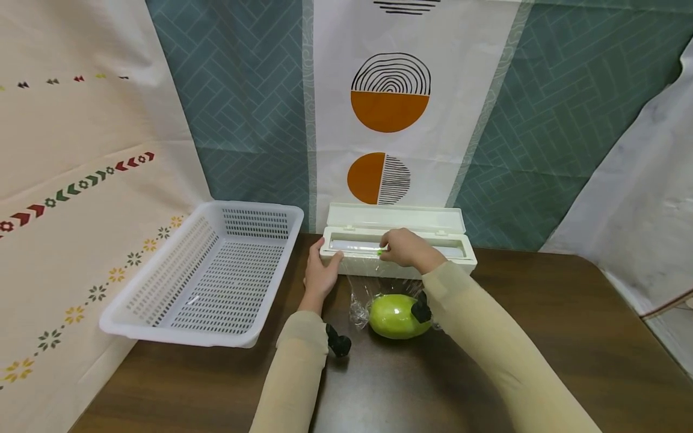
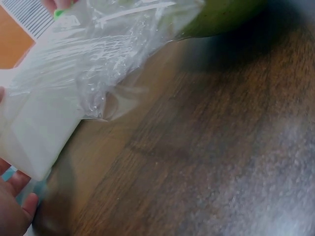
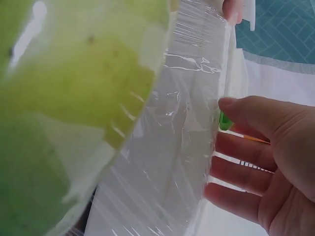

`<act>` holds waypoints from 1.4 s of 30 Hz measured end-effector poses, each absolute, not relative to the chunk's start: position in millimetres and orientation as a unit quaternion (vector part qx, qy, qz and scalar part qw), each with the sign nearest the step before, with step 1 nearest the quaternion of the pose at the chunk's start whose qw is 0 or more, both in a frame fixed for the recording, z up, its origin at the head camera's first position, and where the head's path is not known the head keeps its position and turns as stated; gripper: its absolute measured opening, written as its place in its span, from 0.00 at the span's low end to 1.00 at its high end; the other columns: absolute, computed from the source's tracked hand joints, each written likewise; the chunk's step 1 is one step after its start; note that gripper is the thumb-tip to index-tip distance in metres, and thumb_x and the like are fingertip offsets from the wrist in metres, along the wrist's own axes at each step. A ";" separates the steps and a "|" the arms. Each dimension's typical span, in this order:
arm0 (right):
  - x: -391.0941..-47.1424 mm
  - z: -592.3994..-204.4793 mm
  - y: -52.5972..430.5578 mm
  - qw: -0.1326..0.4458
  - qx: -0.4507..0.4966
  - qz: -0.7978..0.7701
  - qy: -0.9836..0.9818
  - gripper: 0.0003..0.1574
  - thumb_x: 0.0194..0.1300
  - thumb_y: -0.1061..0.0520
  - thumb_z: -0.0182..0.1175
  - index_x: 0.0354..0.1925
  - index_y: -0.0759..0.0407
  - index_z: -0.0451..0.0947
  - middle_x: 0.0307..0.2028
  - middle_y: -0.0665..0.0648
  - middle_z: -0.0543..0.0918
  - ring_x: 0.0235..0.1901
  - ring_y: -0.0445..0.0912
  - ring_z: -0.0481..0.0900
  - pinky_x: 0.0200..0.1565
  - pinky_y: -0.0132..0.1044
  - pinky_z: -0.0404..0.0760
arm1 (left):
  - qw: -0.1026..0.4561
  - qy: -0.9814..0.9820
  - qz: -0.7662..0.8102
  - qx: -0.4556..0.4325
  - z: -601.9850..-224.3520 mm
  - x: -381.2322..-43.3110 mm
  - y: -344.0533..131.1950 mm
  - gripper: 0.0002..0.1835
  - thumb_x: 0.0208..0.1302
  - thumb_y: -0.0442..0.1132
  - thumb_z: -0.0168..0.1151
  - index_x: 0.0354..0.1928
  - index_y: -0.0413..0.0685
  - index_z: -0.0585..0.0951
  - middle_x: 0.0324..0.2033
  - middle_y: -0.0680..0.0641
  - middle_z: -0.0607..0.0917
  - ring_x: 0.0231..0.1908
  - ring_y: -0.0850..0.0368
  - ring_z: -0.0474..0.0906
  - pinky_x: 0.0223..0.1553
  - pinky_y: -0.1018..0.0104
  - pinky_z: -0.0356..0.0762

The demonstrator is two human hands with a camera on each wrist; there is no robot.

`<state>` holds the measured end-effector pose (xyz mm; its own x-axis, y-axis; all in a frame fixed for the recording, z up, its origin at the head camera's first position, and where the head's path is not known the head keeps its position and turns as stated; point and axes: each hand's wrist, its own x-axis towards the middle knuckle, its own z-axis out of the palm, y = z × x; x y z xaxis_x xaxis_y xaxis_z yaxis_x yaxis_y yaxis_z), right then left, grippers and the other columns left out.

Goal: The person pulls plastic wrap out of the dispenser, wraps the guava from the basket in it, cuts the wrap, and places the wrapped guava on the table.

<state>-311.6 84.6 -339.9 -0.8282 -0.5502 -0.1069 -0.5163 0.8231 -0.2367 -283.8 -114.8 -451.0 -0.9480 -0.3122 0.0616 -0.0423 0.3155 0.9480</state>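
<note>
The left hand (image 1: pixel 320 275) is gripping a long white box (image 1: pixel 354 266) at left — the right hand (image 1: pixel 408 248) pinching a green tab (image 3: pixel 225 122). Nearer, crinkled film (image 1: pixel 358 305) is covering a glossy oval fruit (image 1: pixel 394 316).

The head view looks forward and down on the table (image 1: pixel 379 391), basket (image 1: pixel 178 338) left, box (image 1: pixel 353 265) at centre. The left wrist view, tilted and close, shows mostly table, fruit (image 2: pixel 224 17) at upper right; the right wrist view is nearer the fruit, which fills its left. Both share the film (image 3: pixel 170 120).

White glare on the green fruit (image 1: pixel 394 320)
</note>
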 end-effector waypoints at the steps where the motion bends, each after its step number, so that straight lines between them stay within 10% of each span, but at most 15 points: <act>1: -311.4 -339.7 84.3 0.087 -0.279 -0.098 0.951 0.14 0.66 0.55 0.59 0.44 0.64 0.81 0.37 0.60 0.83 0.32 0.46 0.78 0.41 0.41 0.79 | 0.119 -0.803 -0.574 0.111 -451.1 -283.8 -114.3 0.33 0.63 0.56 0.56 0.68 0.67 0.59 0.69 0.47 0.62 0.68 0.43 0.57 0.63 0.35 0.43; 42: -316.1 -345.2 91.5 0.059 -0.294 -0.104 0.948 0.09 0.67 0.59 0.57 0.36 0.62 0.82 0.32 0.56 0.84 0.30 0.45 0.76 0.40 0.41 0.78 | 0.115 -0.812 -0.564 0.098 -453.3 -285.3 -118.3 0.33 0.63 0.57 0.56 0.69 0.67 0.58 0.69 0.48 0.62 0.69 0.43 0.57 0.63 0.34 0.43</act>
